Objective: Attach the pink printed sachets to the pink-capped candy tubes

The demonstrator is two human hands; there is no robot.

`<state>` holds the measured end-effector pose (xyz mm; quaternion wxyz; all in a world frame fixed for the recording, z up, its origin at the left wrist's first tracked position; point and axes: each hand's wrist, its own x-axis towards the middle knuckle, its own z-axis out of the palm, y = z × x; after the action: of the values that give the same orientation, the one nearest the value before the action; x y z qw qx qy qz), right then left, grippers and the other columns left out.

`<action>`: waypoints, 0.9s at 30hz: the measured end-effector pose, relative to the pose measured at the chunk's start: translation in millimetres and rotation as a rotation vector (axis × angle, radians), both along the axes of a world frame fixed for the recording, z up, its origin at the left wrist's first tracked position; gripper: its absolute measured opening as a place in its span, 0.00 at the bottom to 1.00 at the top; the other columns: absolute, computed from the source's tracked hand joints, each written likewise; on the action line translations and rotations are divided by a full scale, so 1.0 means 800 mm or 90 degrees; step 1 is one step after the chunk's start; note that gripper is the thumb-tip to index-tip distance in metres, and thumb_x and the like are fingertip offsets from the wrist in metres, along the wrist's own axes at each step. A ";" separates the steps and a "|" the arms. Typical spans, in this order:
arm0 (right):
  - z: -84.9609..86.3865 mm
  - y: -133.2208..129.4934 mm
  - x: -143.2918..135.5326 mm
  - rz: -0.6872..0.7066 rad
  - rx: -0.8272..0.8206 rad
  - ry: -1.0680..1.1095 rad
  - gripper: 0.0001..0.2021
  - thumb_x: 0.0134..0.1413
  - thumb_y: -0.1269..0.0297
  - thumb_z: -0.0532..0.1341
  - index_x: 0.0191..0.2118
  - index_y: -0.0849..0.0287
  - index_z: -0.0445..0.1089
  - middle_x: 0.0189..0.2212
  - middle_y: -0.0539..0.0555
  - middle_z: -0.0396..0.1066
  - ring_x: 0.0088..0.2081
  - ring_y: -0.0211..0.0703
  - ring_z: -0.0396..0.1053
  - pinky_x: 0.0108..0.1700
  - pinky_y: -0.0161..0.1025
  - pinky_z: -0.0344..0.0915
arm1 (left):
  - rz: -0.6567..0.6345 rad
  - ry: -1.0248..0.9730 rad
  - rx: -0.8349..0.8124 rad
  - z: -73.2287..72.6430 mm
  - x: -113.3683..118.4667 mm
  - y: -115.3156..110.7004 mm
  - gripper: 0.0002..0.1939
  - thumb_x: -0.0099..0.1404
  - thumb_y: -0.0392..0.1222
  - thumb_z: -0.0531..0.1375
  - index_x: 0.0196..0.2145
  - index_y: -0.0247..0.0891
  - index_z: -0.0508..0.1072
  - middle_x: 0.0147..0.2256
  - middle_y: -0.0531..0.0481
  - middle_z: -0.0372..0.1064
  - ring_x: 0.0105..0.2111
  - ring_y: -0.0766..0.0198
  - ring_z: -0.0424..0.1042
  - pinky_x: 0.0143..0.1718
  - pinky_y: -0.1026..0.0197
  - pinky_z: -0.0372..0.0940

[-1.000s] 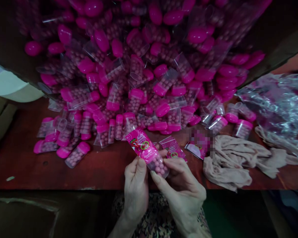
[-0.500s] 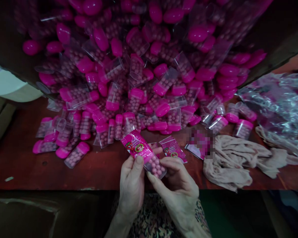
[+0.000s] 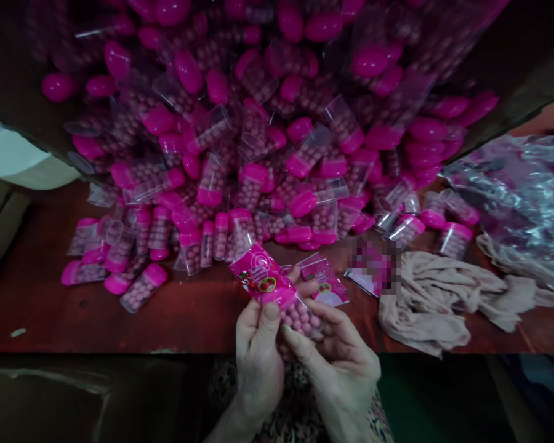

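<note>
One clear jar (image 3: pixel 301 317) of pink candy balls is held above the near edge of the red tabletop (image 3: pixel 203 317), tilted. A printed pink sleeve (image 3: pixel 264 277) is already over its far end — the near end is bare, so the covering looks only partial. The left hand (image 3: pixel 258 357), nearly closed, grips the sleeved jar under its thumb; the right hand (image 3: pixel 344 360) (half curled) pinches the bare end — thumb nearest.
</note>
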<state>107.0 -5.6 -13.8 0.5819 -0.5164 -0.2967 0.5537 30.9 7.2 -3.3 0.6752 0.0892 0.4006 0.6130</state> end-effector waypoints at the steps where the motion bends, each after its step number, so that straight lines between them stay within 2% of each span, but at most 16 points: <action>1: 0.000 0.001 0.000 0.011 -0.007 0.012 0.17 0.41 0.77 0.67 0.38 0.53 0.72 0.29 0.47 0.78 0.27 0.36 0.76 0.31 0.27 0.74 | -0.002 0.001 0.004 0.001 -0.002 0.001 0.14 0.64 0.42 0.54 0.44 0.38 0.75 0.40 0.41 0.76 0.46 0.54 0.71 0.47 0.53 0.65; 4: 0.001 0.005 -0.001 0.046 -0.021 0.045 0.14 0.42 0.75 0.67 0.38 0.55 0.71 0.27 0.47 0.78 0.23 0.37 0.75 0.24 0.28 0.74 | 0.006 0.030 0.018 0.002 -0.007 0.003 0.13 0.63 0.41 0.56 0.43 0.38 0.75 0.41 0.41 0.76 0.47 0.55 0.71 0.48 0.54 0.65; 10: 0.001 -0.004 -0.004 -0.019 0.031 -0.057 0.16 0.42 0.77 0.67 0.40 0.55 0.71 0.32 0.49 0.78 0.31 0.39 0.77 0.35 0.31 0.75 | -0.011 0.049 0.019 0.000 -0.003 0.000 0.13 0.63 0.41 0.56 0.44 0.39 0.75 0.39 0.42 0.76 0.45 0.55 0.72 0.46 0.54 0.66; 13: 0.002 -0.004 -0.003 -0.025 0.022 -0.063 0.16 0.42 0.76 0.67 0.39 0.56 0.71 0.32 0.50 0.78 0.31 0.40 0.77 0.35 0.31 0.75 | -0.033 0.032 0.016 0.000 -0.001 -0.003 0.14 0.64 0.41 0.55 0.45 0.38 0.74 0.40 0.41 0.76 0.45 0.55 0.72 0.46 0.53 0.66; 15: 0.004 0.001 -0.001 -0.020 0.010 -0.034 0.15 0.41 0.76 0.68 0.37 0.56 0.71 0.29 0.49 0.78 0.27 0.39 0.77 0.30 0.31 0.76 | -0.047 0.017 0.017 0.002 -0.004 -0.002 0.13 0.63 0.42 0.56 0.44 0.38 0.74 0.41 0.41 0.76 0.45 0.54 0.72 0.46 0.52 0.66; 19: 0.005 0.015 0.001 0.058 -0.046 0.066 0.13 0.40 0.71 0.69 0.36 0.59 0.70 0.23 0.49 0.76 0.18 0.37 0.72 0.19 0.31 0.73 | -0.022 0.012 0.015 0.007 -0.014 0.006 0.15 0.58 0.48 0.60 0.39 0.37 0.76 0.42 0.40 0.75 0.46 0.50 0.71 0.45 0.51 0.66; 22: 0.001 0.017 0.000 0.140 -0.081 0.097 0.13 0.40 0.69 0.69 0.35 0.60 0.69 0.22 0.49 0.75 0.16 0.35 0.70 0.17 0.30 0.71 | 0.013 0.043 0.001 0.008 -0.018 0.012 0.14 0.58 0.48 0.61 0.37 0.36 0.76 0.42 0.40 0.75 0.47 0.50 0.70 0.46 0.52 0.65; 24: -0.002 0.013 0.000 0.132 -0.054 0.047 0.12 0.42 0.70 0.68 0.37 0.59 0.69 0.24 0.49 0.76 0.19 0.37 0.73 0.21 0.31 0.73 | 0.022 0.042 -0.014 0.007 -0.016 0.013 0.11 0.59 0.44 0.60 0.36 0.36 0.77 0.40 0.41 0.76 0.47 0.51 0.70 0.47 0.52 0.64; 27: -0.006 0.003 0.003 0.085 0.044 -0.132 0.14 0.45 0.73 0.66 0.41 0.56 0.70 0.31 0.51 0.77 0.29 0.41 0.76 0.31 0.35 0.76 | 0.033 0.004 -0.033 0.004 -0.009 0.009 0.10 0.60 0.42 0.59 0.36 0.36 0.77 0.37 0.42 0.77 0.46 0.52 0.71 0.49 0.50 0.63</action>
<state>109.3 -3.4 -18.6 0.5277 -0.5294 -0.4079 0.5243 24.1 14.5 -0.1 0.6599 0.0634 0.4207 0.6192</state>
